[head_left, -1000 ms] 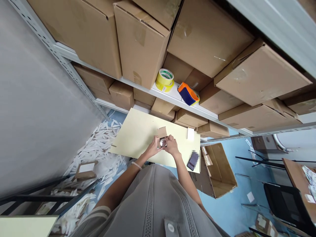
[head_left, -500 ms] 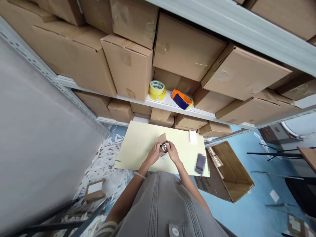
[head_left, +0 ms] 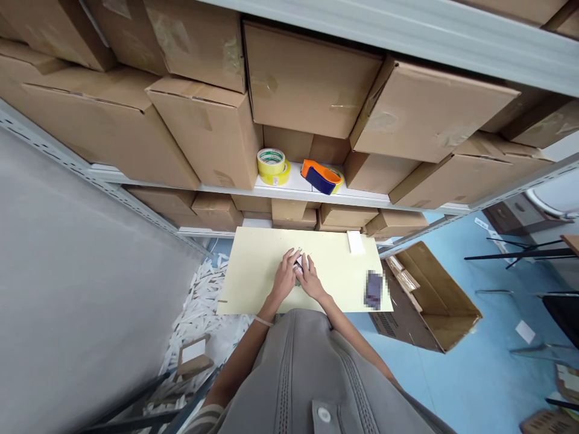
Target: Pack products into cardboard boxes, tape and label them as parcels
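Observation:
On the pale yellow board, a small box (head_left: 299,263) lies between my two hands, mostly covered by them; a bit of white face and a dark edge show. My left hand (head_left: 284,274) wraps its left side, the fingertips over the far edge. From the right, my right hand (head_left: 309,278) presses its fingers on the top and near side. Whatever the box contains is out of sight.
The yellow board (head_left: 253,265) bears a white box (head_left: 355,242) and a blurred dark item (head_left: 374,289). Tape rolls (head_left: 273,167) and an orange-blue tape dispenser (head_left: 322,176) sit on the shelf. An open carton (head_left: 429,301) stands right; white paper strips (head_left: 194,307) cover the floor left.
The small box stood open with its brown flap raised and a round shiny metal thing inside. Now the flap is down, the metal thing is hidden, and both hands lie over the box.

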Demonstrator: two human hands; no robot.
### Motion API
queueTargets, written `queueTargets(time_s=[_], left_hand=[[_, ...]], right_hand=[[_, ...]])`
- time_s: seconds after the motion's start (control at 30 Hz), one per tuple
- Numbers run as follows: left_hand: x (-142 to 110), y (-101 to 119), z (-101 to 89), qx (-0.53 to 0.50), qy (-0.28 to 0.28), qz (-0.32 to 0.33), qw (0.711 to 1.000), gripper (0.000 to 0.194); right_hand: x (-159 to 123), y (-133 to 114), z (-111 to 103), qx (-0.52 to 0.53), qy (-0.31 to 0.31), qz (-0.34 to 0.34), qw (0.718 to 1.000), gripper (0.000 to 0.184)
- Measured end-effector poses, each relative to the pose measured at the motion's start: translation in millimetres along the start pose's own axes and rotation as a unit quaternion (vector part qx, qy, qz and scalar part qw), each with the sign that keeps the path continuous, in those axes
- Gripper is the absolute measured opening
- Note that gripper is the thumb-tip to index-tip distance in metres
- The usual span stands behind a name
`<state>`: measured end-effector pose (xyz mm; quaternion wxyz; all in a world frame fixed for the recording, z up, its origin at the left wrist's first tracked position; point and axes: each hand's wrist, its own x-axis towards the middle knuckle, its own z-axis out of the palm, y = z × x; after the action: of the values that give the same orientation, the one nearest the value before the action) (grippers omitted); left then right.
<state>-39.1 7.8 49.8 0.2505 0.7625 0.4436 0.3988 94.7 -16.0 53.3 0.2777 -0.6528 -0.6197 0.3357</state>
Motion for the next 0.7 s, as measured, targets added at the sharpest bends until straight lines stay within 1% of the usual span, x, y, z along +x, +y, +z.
queueTargets(time_s=[0.07, 0.1, 0.17, 0.23, 0.3, 0.37, 0.47, 0.6, 0.7], left_hand=[[-0.2, 6.4, -3.4, 0.007, -0.028, 0.013, 0.999, 0.054], [-0.9, 9.1, -3.9, 0.013, -0.044, 0.012, 0.999, 0.055], [-2.6, 13.0, -2.6, 0.033, -0.08, -0.003, 0.996, 0.06], [-4.4, 15.0, 1.0, 0.069, -0.116, -0.019, 0.991, 0.065], [-5.9, 15.5, 5.3, 0.113, -0.144, -0.029, 0.983, 0.064], [-6.9, 15.7, 9.1, 0.148, -0.156, -0.037, 0.976, 0.059], [-8.1, 16.8, 13.2, 0.173, -0.159, -0.041, 0.971, 0.055], [-10.5, 20.7, 16.7, 0.204, -0.161, -0.036, 0.965, 0.06], [-11.5, 22.5, 17.0, 0.214, -0.15, -0.039, 0.964, 0.06]], right_hand=[[3.0, 5.7, -5.2, 0.128, -0.007, 0.039, 0.991, 0.071], [3.6, 8.4, -8.2, 0.198, -0.01, 0.063, 0.978, 0.076], [2.8, 12.6, -13.7, 0.32, -0.021, 0.111, 0.941, 0.081], [0.3, 15.2, -18.0, 0.391, -0.028, 0.137, 0.91, 0.08], [-2.2, 16.5, -20.3, 0.413, -0.023, 0.146, 0.899, 0.076], [-3.5, 17.3, -20.9, 0.413, -0.016, 0.148, 0.899, 0.072], [-3.7, 19.1, -20.6, 0.403, -0.015, 0.143, 0.904, 0.07], [-3.6, 22.4, -20.7, 0.385, -0.014, 0.123, 0.915, 0.068], [-3.4, 23.6, -20.2, 0.383, -0.023, 0.109, 0.917, 0.067]])
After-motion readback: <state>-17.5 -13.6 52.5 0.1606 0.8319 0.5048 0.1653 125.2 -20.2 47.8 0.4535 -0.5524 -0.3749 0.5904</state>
